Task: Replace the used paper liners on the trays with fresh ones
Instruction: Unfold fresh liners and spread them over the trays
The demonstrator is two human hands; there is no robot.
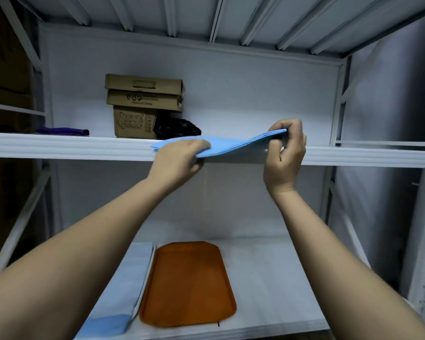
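Evidently the person is fetching fresh liners: on the white shelving unit [84, 146], the upper shelf holds a thin stack of blue paper liners [231, 146] at its front edge, sagging between two grips. Below, the orange tray [189, 283] lies bare on the lower shelf, so the next move likely calls for separating one sheet. The left hand [177, 160] pinches the stack's left end; the right hand [285, 153] pinches its raised right corner.

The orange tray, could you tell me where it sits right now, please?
In the head view, the orange tray lies bare on the lower shelf, centre-bottom, right beside a white tray on its left.
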